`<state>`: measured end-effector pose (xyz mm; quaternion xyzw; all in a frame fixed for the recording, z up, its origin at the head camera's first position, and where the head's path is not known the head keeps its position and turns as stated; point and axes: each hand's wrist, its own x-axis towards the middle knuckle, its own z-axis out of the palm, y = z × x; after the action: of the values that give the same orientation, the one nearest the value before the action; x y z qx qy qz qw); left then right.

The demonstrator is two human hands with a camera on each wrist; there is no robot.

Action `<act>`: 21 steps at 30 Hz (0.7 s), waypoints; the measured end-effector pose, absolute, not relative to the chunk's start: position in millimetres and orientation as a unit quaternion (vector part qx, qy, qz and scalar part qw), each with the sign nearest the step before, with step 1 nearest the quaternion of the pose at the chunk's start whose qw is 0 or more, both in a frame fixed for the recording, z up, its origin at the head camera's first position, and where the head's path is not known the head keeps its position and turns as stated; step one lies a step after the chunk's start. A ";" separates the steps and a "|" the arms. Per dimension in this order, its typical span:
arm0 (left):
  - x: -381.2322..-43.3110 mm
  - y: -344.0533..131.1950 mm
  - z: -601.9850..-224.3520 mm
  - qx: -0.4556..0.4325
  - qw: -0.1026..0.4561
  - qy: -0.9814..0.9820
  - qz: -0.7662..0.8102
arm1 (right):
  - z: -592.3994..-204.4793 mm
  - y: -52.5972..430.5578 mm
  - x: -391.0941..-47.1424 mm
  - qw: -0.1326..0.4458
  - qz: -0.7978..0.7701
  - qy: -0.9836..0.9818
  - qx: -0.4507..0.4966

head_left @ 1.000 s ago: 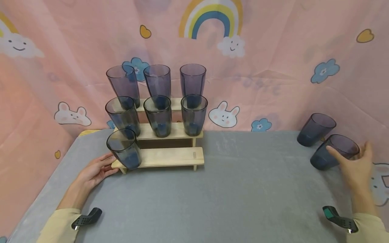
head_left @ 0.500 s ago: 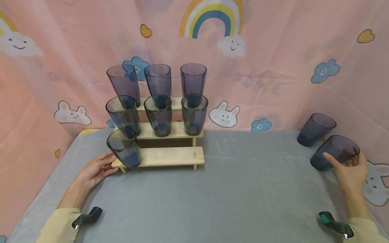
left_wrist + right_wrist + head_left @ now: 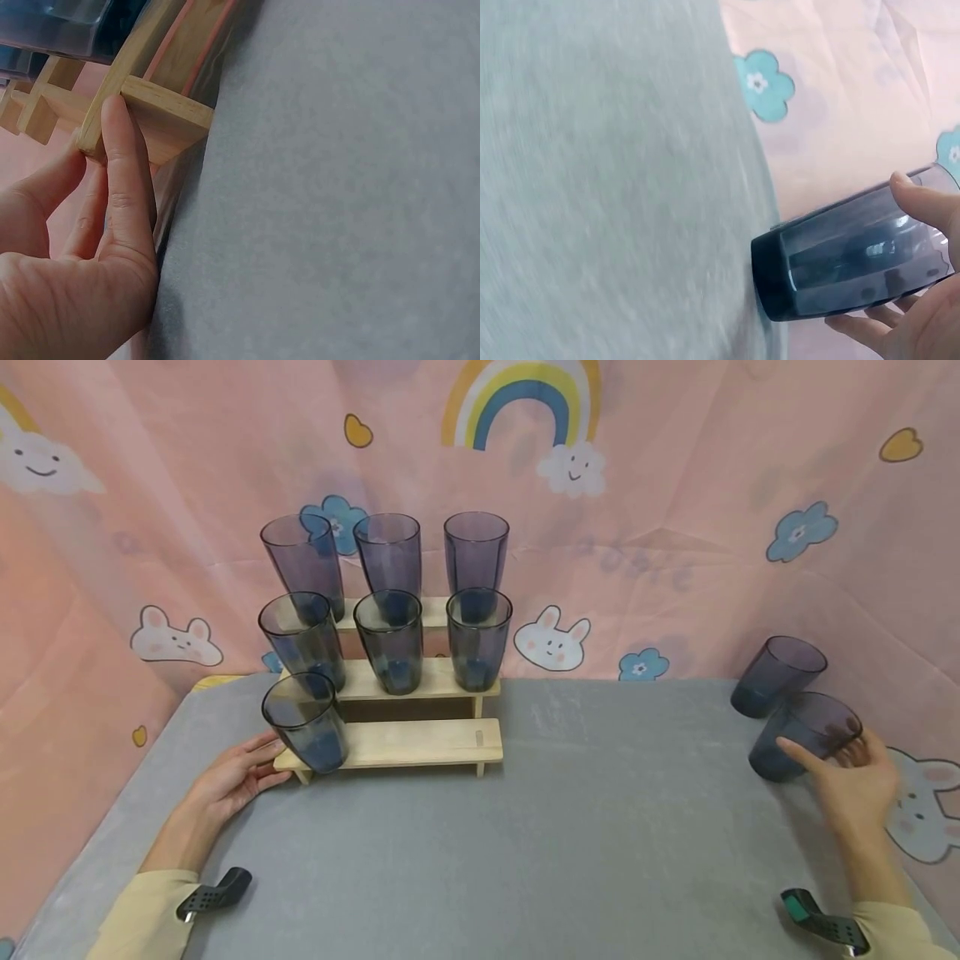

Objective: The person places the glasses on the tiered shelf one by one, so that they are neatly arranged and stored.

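My right hand point(image 3: 858, 781) grips a blue-purple tinted glass point(image 3: 798, 735) at the right of the table, thumb on the near side and fingers behind it. In the right wrist view the glass point(image 3: 855, 251) shows its thick dark base close over the cloth. A second tinted glass point(image 3: 780, 675) stands just behind it. At the left, my left hand point(image 3: 236, 777) pinches the end of the lowest step of a three-step wooden rack point(image 3: 420, 743); the left wrist view shows thumb and fingers at the board's end point(image 3: 105, 124).
Matching glasses fill the rack's top and middle steps, such as one middle-step glass point(image 3: 390, 643). One glass point(image 3: 306, 722) stands at the left end of the lowest step. A pink patterned cloth point(image 3: 675, 568) hangs behind the grey-covered table point(image 3: 570, 852).
My right hand has closed around the nearer glass and shifted it slightly left, overlapping the glass behind in the head view. My left hand stays on the rack.
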<state>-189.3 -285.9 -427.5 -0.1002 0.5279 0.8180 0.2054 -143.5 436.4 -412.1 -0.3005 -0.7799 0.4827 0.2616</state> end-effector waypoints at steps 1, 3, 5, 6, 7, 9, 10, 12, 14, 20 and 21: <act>-189.5 -285.9 -427.8 -0.101 0.205 0.528 0.818 | -408.6 431.6 -143.1 0.253 0.483 -0.783 -0.301; -190.4 -286.1 -429.2 -0.102 0.203 0.533 0.815 | -402.3 423.2 -142.5 0.234 0.489 -0.785 -0.301; -195.3 -292.2 -439.7 -0.094 0.205 0.532 0.817 | -398.3 415.9 -142.0 0.221 0.487 -0.791 -0.296; -195.4 -292.2 -440.0 -0.091 0.205 0.534 0.815 | -396.9 412.8 -141.9 0.216 0.483 -0.796 -0.293; -195.3 -292.3 -440.0 -0.089 0.205 0.534 0.815 | -395.9 410.0 -141.7 0.208 0.479 -0.802 -0.289; -194.8 -292.5 -439.5 -0.084 0.207 0.531 0.817 | -393.6 404.6 -141.8 0.197 0.474 -0.814 -0.272; -194.6 -292.5 -439.0 -0.084 0.208 0.528 0.819 | -392.1 401.9 -141.9 0.197 0.475 -0.817 -0.261; -190.1 -286.7 -429.0 -0.090 0.207 0.532 0.816 | -389.5 396.3 -142.7 0.194 0.475 -0.824 -0.239; -190.1 -287.1 -428.6 -0.092 0.206 0.532 0.816 | -386.8 389.7 -143.7 0.193 0.476 -0.830 -0.219; -188.8 -288.4 -428.7 -0.089 0.204 0.530 0.818 | -383.2 368.4 -147.8 0.177 0.464 -0.848 -0.186; -188.6 -288.6 -428.9 -0.089 0.203 0.530 0.818 | -383.3 364.6 -149.0 0.176 0.462 -0.850 -0.181</act>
<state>-188.6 -288.6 -428.9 -0.0887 0.5303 0.8183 0.2035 -149.0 364.6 -383.3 -0.1808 -0.8501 0.4622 0.1762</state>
